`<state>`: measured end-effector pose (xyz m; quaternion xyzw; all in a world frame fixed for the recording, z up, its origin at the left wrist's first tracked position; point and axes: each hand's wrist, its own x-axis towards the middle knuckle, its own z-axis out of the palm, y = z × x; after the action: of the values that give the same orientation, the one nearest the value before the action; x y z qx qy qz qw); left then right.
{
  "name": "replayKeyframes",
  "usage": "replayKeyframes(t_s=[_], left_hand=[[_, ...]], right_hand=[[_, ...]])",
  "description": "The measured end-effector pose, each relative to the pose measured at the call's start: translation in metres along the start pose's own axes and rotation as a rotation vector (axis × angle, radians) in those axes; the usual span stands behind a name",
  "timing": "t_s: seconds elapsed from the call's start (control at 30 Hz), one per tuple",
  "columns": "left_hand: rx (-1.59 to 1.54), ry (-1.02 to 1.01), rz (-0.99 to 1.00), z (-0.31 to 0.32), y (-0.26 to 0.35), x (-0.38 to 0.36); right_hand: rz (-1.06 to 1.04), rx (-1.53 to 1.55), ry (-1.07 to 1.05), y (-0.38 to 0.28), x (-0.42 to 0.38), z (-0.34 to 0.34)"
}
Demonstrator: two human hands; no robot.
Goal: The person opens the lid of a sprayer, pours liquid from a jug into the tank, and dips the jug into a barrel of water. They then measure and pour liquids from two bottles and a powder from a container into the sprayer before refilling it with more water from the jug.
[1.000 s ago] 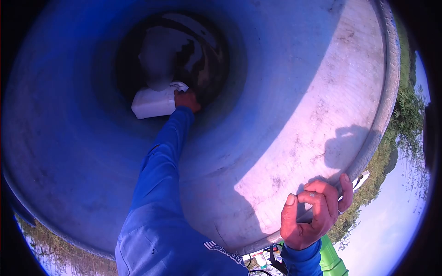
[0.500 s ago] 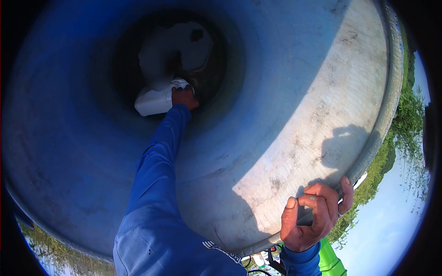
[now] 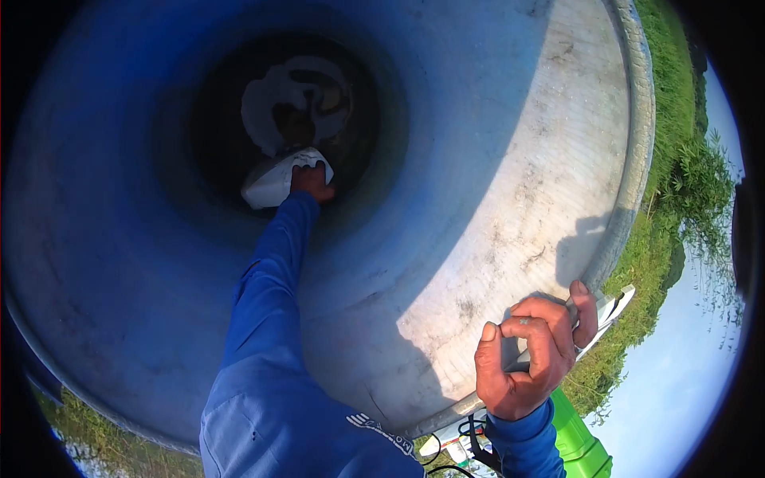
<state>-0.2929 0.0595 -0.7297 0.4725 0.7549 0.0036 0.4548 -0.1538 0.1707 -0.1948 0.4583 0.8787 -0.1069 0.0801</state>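
Observation:
Deep inside a large round blue-grey vessel (image 3: 343, 319), my left hand (image 3: 312, 182) is closed on a white plastic container (image 3: 269, 185). The container looks cut open at its upper right end and lies tilted low in the vessel. Beside it, dark liquid (image 3: 358, 135) at the bottom shows pale reflections. My right hand (image 3: 535, 344) rests at the vessel's rim (image 3: 637, 119) on the lower right, its fingers curled round the edge and the thumb up. The fingertips of my left hand are partly in shadow.
Beyond the rim at the lower right are a bright green object (image 3: 580, 438), a white object (image 3: 610, 315) and black cables (image 3: 450, 470). Grass (image 3: 669, 80) and leafy plants (image 3: 701, 187) stand outside on the right. Sunlight falls on the vessel's right inner wall.
The view has shifted, so the rim and my right hand sit further left. The white container has turned, its open end now more visible, and the reflections have changed shape.

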Motion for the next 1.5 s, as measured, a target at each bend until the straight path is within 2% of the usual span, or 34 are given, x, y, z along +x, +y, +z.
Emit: replayKeyframes(t_s=[0.23, 0.33, 0.5, 0.57, 0.7, 0.73, 0.83, 0.93, 1.0, 1.07, 1.13, 1.2, 1.23, 1.27, 1.3, 1.33, 1.4, 1.47, 1.5], left_hand=[[-0.101, -0.081, -0.156, -0.014, -0.004, -0.053], [-0.150, -0.076, -0.162, -0.026, -0.023, -0.085], [-0.201, -0.254, -0.050, -0.092, -0.024, -0.134], [-0.160, -0.351, 0.021, -0.136, 0.007, -0.157], [0.034, -0.345, 0.144, -0.214, 0.074, -0.226], [0.028, -0.284, 0.147, -0.236, 0.091, -0.249], [-0.081, -0.076, 0.234, -0.292, 0.117, -0.312], [-0.152, 0.103, 0.337, -0.354, 0.162, -0.386], [0.073, 0.321, 0.622, -0.381, 0.180, -0.417], [0.125, 0.429, 0.843, -0.416, 0.227, -0.466], [0.037, 0.392, 0.737, -0.447, 0.273, -0.511], [-0.011, 0.494, 0.913, -0.469, 0.318, -0.554], [-0.069, 0.472, 0.920, -0.480, 0.334, -0.571], [0.051, 0.563, 1.028, -0.491, 0.346, -0.582], [0.169, 0.670, 1.128, -0.502, 0.358, -0.594], [0.471, 0.897, 1.310, -0.509, 0.369, -0.603], [0.461, 0.908, 1.350, -0.518, 0.406, -0.639], [-0.109, 0.550, 1.194, -0.516, 0.453, -0.658], [-0.408, 0.431, 1.101, -0.514, 0.476, -0.668]], right_hand=[[-0.067, 0.062, 0.129, -0.002, 0.003, 0.001], [-0.099, 0.157, 0.205, 0.002, 0.001, 0.005], [-0.125, 0.253, 0.300, 0.009, -0.005, 0.009], [-0.127, 0.273, 0.343, 0.013, -0.007, 0.014], [-0.126, 0.312, 0.258, 0.014, -0.016, 0.007], [-0.151, 0.305, 0.220, 0.016, -0.021, 0.001], [-0.186, 0.588, 0.198, 0.029, -0.025, 0.016], [-0.116, 0.795, 0.367, 0.029, -0.070, 0.014], [0.020, 0.969, 0.324, 0.029, -0.106, 0.010], [0.116, 1.132, 0.264, 0.023, -0.141, 0.000], [0.180, 1.272, 0.203, 0.021, -0.177, -0.021], [0.156, 1.398, 0.230, 0.013, -0.198, -0.024], [0.126, 1.428, 0.263, 0.009, -0.199, -0.015], [0.099, 1.456, 0.301, 0.009, -0.200, -0.015], [0.137, 1.450, 0.267, 0.009, -0.216, -0.043], [0.119, 1.430, 0.337, 0.011, -0.230, -0.068], [0.079, 1.376, 0.477, 0.023, -0.256, -0.116], [0.100, 1.348, 0.525, 0.040, -0.276, -0.151], [0.138, 1.338, 0.648, 0.044, -0.281, -0.153]])
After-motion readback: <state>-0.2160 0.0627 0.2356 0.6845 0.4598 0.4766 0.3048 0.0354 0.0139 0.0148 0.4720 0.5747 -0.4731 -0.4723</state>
